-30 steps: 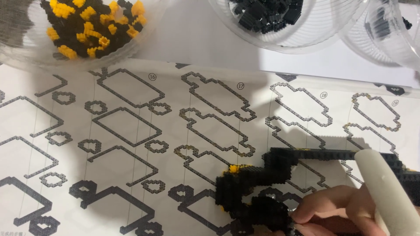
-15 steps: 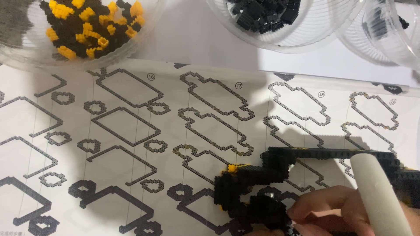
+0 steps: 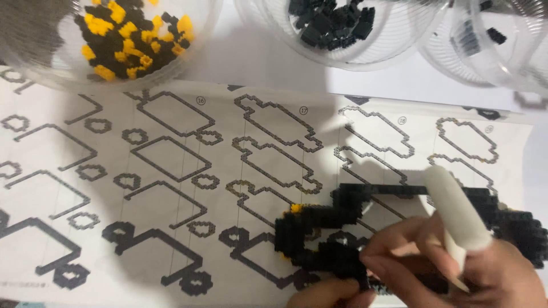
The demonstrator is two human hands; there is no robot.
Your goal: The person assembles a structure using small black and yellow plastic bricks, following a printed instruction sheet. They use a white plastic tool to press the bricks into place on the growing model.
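Lower right of frame: right hand [image 3: 456, 268] grips a white tool [image 3: 456, 214], its blunt end angled up-left, while its fingertips [image 3: 374, 251] press on the black brick model [image 3: 342, 234]. Model lies on the printed instruction sheet [image 3: 171, 171], lower centre to right; one yellow brick shows at its upper-left corner. Left hand [image 3: 325, 294] barely enters at bottom edge, touching the model; cannot tell its grip. Top edge: clear bowl of yellow and black bricks [image 3: 125, 34] upper left, bowl of black bricks [image 3: 337, 25] upper centre.
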